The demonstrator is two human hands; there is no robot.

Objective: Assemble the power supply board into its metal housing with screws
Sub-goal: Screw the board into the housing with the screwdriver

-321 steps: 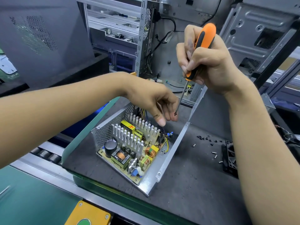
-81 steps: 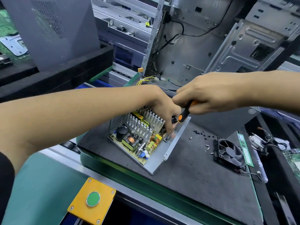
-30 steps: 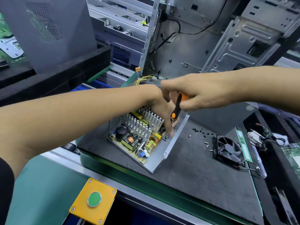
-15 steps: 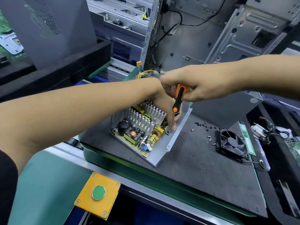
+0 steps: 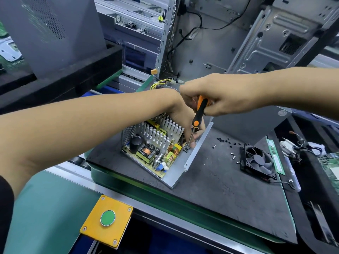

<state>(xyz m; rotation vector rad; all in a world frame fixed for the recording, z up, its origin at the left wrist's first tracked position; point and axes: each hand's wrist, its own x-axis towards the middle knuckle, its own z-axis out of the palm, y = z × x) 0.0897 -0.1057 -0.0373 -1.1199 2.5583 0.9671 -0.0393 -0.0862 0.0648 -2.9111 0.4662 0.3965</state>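
orange-handled screwdriver [image 5: 199, 114] now stands steeper in the right hand [image 5: 218, 96], which grips it, tip down on a screw [image 5: 186, 149] at the board [image 5: 152, 153]'s right edge. left hand [image 5: 183, 121] steadies the shaft inside the metal housing [image 5: 192, 158] mid-bench; its grip is unclear. tightening looks underway.
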